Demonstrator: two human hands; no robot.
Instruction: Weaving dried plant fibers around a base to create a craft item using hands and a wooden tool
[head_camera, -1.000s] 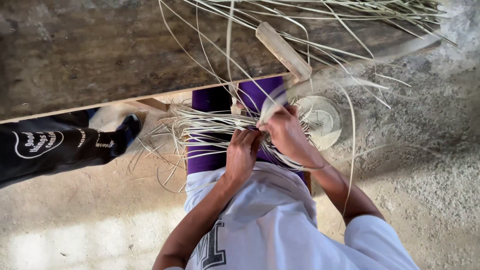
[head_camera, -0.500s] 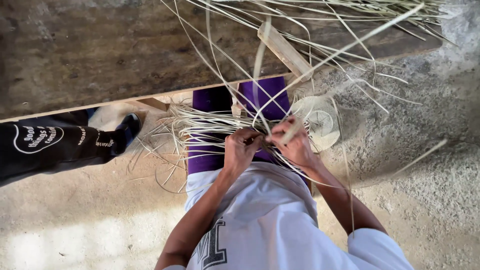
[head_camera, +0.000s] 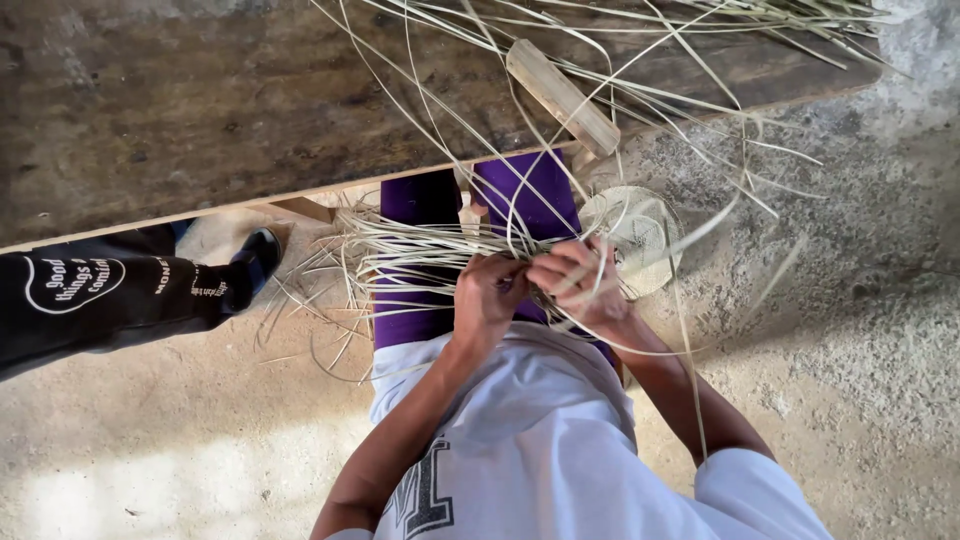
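1. Left hand is curling shut around a bunch of pale straw strips over the purple lap.
2. Right hand is pinching thin strands, fingers bent, just beside the left.
3. Strips are looking light, springy, easily kinked (best gripped near the woven crossing, not the loose ends).
4. Fingertips are hiding under strands; the round woven piece is partly covered; a wooden block is lying on the bench.
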